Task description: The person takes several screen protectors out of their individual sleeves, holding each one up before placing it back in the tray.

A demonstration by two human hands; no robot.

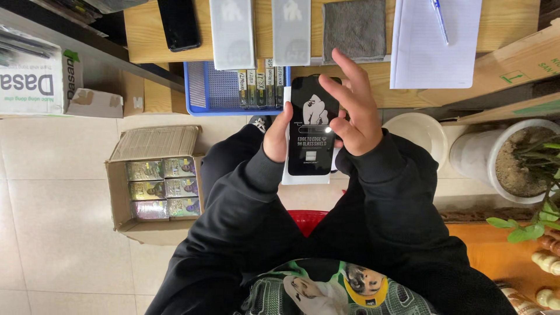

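Head view
Open brown cardboard box (153, 184): stands on the pale tiled floor (52, 175) to the person's left; flaps folded back; holds six shiny foil-wrapped small packs (164, 189) in two columns of three.
Blue plastic mesh tray (213, 87): sits at the near edge of the wooden table (146, 29); a row of narrow flat boxes (262, 87) stands on edge along its right side, the left part bare.
White round pot (507, 157): to the person's right, filled with sandy soil, green leaves (528, 230) beside it; a smaller white round bowl (417, 131) just to its left.
Tabletop: black phone (179, 23), two frosted white flat sleeves (259, 32) side by side, a grey cloth square (354, 28), a white lined pad (434, 46) with a blue pen (440, 20) on it.
Black flat rectangular screen-protector pack (312, 125): held above the lap, upright to the camera, backed by a white card (303, 178) that shows along its left and bottom edges.
Left hand (276, 137): grip closed on the pack's left edge, thumb on the front face.
Right hand (353, 111): thumb and lower fingers pinch the pack's right edge near its middle; index and middle fingers are raised off it, pointing toward the table.
Pack against grip: between both hands, its top and bottom ends sticking out free.
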